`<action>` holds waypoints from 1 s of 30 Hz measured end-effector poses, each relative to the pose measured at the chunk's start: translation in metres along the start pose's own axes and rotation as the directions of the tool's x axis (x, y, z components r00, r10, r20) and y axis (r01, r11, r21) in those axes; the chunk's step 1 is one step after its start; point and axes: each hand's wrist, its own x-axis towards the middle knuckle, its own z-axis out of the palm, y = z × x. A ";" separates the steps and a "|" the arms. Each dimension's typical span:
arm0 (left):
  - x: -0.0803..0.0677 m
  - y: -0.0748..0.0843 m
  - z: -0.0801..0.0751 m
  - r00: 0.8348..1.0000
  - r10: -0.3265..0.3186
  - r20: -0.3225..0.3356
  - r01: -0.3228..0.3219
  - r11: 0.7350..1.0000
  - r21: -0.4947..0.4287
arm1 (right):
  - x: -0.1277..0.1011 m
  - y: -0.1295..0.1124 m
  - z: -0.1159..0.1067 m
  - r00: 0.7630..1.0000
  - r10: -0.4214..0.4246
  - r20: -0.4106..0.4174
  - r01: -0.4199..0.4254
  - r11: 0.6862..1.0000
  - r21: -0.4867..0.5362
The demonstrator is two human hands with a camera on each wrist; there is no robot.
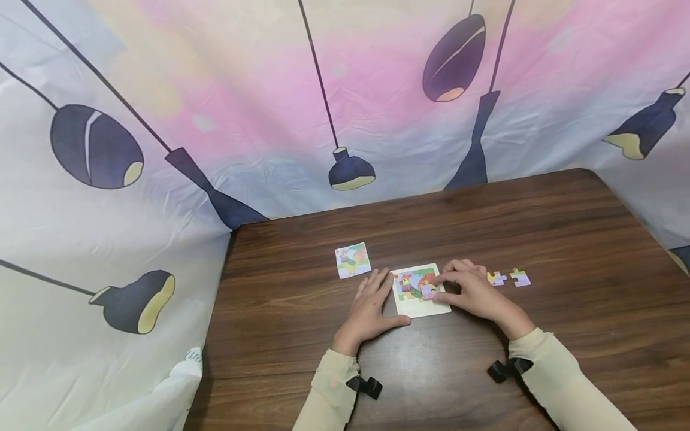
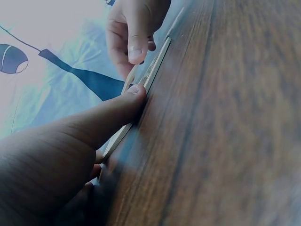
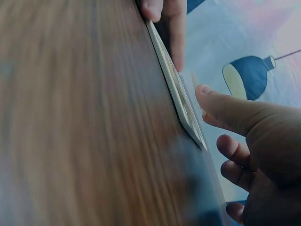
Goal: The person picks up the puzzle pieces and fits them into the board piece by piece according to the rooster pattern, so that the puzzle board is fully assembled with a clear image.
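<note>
Puzzle board (image 1: pixel 426 308) sits center frame on the wooden table (image 1: pixel 539 227). Left hand (image 1: pixel 372 308) lies flat, fingers straight, thumb against the board's lower left edge. Right hand (image 1: pixel 474 290) pinches a puzzle piece (image 1: pixel 429 291) on the board. Two loose pieces (image 1: pixel 508 278) right of it, picture card (image 1: pixel 353 260) upper left.

Bare desk (image 1: pixel 566 239) stretches wide on the far and right sides, easy passage there. Two loose pieces (image 1: pixel 508 278) sit just right of the puzzle board (image 1: pixel 426 308); a picture card (image 1: pixel 353 260) lies to its left.
</note>
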 end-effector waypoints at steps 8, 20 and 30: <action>-0.002 -0.001 0.002 1.000 0.006 -0.005 -0.006 1.000 0.007 | 0.004 -0.011 0.014 1.000 -0.001 0.025 0.000 1.000 0.017; -0.002 -0.001 0.001 1.000 0.017 -0.009 -0.017 1.000 0.013 | 0.010 -0.028 0.033 0.997 -0.069 0.021 0.070 0.997 -0.026; 0.000 -0.002 0.001 1.000 0.015 -0.001 -0.015 1.000 0.014 | 0.011 -0.031 0.034 0.998 -0.039 0.046 0.041 0.998 -0.041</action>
